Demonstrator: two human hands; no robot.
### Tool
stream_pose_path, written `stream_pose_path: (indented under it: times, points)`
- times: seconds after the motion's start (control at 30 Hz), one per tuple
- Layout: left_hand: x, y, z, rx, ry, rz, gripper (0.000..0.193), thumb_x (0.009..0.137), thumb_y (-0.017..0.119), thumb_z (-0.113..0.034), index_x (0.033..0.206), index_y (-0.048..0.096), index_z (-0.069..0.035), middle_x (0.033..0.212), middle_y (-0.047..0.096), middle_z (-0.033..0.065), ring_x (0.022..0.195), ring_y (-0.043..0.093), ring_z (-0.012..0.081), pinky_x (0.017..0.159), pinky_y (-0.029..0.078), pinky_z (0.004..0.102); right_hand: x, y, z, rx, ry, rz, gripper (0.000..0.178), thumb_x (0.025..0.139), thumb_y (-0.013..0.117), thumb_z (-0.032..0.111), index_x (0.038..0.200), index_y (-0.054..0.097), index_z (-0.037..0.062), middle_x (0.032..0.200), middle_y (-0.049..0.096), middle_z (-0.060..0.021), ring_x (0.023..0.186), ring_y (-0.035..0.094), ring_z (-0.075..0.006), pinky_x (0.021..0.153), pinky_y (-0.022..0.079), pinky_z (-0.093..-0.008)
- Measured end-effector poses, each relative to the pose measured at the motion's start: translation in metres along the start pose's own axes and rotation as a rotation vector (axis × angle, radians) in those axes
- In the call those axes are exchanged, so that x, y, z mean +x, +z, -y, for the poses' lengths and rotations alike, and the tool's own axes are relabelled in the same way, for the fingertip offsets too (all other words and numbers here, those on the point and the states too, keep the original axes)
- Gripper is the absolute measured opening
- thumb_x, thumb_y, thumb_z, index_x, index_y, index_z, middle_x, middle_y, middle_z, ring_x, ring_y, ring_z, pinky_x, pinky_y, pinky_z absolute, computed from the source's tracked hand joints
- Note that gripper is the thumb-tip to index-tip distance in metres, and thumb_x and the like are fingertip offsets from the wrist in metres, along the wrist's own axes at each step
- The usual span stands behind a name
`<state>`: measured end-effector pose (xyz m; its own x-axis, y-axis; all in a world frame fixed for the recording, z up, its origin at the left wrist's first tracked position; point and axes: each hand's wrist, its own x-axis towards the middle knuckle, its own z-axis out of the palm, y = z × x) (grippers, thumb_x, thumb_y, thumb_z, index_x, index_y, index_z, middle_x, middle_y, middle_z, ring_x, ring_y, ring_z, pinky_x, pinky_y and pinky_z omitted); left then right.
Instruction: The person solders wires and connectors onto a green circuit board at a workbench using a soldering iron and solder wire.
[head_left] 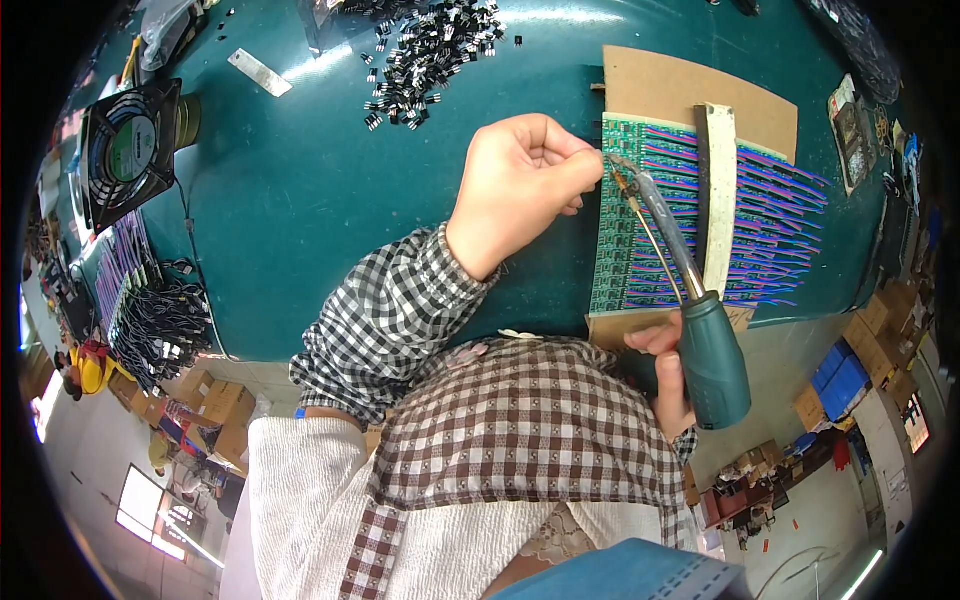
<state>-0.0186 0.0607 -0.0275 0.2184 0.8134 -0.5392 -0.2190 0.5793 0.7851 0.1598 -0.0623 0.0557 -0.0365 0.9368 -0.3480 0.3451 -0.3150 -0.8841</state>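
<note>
My right hand (668,375) is closed around the green handle of a soldering iron (716,365). A thin metal rod runs beside its grey barrel, and the tip reaches the upper left part of a green circuit board panel (613,255). At that panel's left edge, close to the tip, my left hand (528,180) makes a pinch; whatever lies between its fingertips is too small to make out. Rows of blue, red and dark wires (775,235) extend rightward from the panel. Across them lies a black and cream bar (719,200).
Brown cardboard (690,85) lies under the panel. Many small black three-legged components (430,60) are heaped at the far middle, near a metal strip (260,73). A black fan (130,150) stands at left, behind bundled wired parts (160,320). A small worn tray (850,140) is at right.
</note>
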Motion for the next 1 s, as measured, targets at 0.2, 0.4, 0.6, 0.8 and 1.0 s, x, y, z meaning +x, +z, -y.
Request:
stream_pose_path:
  times: [0.2,0.4,0.6,0.8,1.0]
  points:
    - [-0.002,0.000,-0.001,0.006,0.007,-0.004,0.013,0.076,0.061,-0.011,0.078,0.057,0.002,0.067,0.059,0.0042,0.052,0.052,0.0057,0.050,0.045,0.0182,-0.002,0.000,-0.002,0.010,0.030,-0.009,0.037,0.085,0.048,0.015,0.112,0.039,-0.0098,0.081,0.050,-0.0115,0.078,0.055,-0.0231,0.072,0.050,-0.0379]
    - [0.000,0.000,0.000,0.003,0.004,-0.005,0.013,0.077,0.060,-0.011,0.079,0.058,0.002,0.066,0.058,0.0039,0.052,0.052,0.0055,0.049,0.045,0.0180,0.000,0.000,0.000,0.004,0.036,0.013,0.037,0.085,0.048,0.015,0.111,0.039,-0.0100,0.079,0.049,-0.0105,0.077,0.055,-0.0223,0.074,0.049,-0.0381]
    - [-0.001,0.000,0.001,0.007,0.008,-0.012,0.013,0.077,0.061,-0.012,0.077,0.057,0.001,0.065,0.058,0.0036,0.051,0.051,0.0053,0.049,0.044,0.0179,-0.001,-0.002,0.003,-0.012,0.073,0.062,0.037,0.087,0.046,0.015,0.113,0.036,-0.0088,0.077,0.049,-0.0099,0.079,0.054,-0.0219,0.076,0.048,-0.0380]
    - [0.001,0.000,-0.001,-0.013,0.002,-0.015,0.015,0.073,0.063,-0.010,0.076,0.057,0.003,0.065,0.058,0.0045,0.051,0.052,0.0060,0.048,0.045,0.0181,-0.004,0.000,0.004,0.022,0.093,0.041,0.039,0.087,0.046,0.016,0.116,0.036,-0.0077,0.078,0.050,-0.0099,0.080,0.054,-0.0217,0.078,0.047,-0.0390]
    - [0.000,0.000,0.000,0.015,0.004,-0.005,0.013,0.077,0.061,-0.012,0.078,0.058,0.001,0.066,0.058,0.0038,0.051,0.051,0.0055,0.049,0.045,0.0180,-0.007,-0.002,-0.002,0.002,0.068,0.050,0.040,0.087,0.047,0.016,0.118,0.036,-0.0068,0.078,0.051,-0.0101,0.081,0.054,-0.0214,0.078,0.047,-0.0388]
